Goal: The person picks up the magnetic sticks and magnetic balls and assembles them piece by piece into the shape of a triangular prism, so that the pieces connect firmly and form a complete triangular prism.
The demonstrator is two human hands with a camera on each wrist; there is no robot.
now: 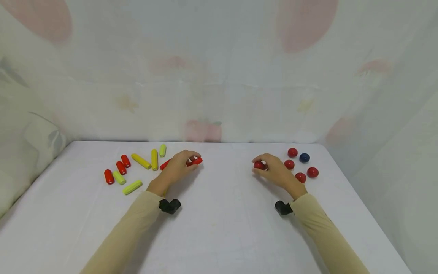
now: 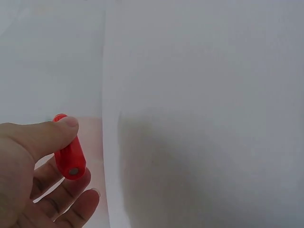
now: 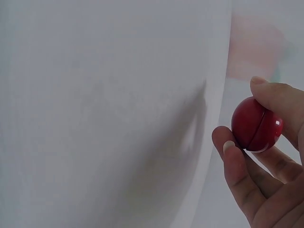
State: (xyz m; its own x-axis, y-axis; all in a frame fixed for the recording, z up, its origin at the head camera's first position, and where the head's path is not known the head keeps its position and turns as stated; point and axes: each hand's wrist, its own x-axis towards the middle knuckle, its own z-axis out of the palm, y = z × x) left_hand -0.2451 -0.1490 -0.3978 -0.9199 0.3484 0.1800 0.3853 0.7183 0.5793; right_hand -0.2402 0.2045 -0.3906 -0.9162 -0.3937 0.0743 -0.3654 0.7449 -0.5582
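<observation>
My left hand point(image 1: 177, 166) pinches a short red rod point(image 2: 70, 159) between thumb and fingers; a round grey spot marks the rod's near end. Another red rod point(image 1: 165, 164) lies just left of that hand, partly hidden by it. Over the right half of the table, my right hand point(image 1: 276, 172) holds a glossy red ball point(image 3: 248, 124) with a seam, thumb on top and fingers beneath. Close beside this hand on the table are red balls point(image 1: 289, 164), one of them partly covered by the wrist side point(image 1: 300, 177).
To the left lie several red rods point(image 1: 109, 177), yellow rods point(image 1: 154, 160) and yellow-green rods point(image 1: 132, 187). A dark blue ball point(image 1: 304, 157) sits among the red ones at the right. The white table point(image 1: 219, 236) meets a patterned cloth backdrop point(image 1: 219, 76) behind.
</observation>
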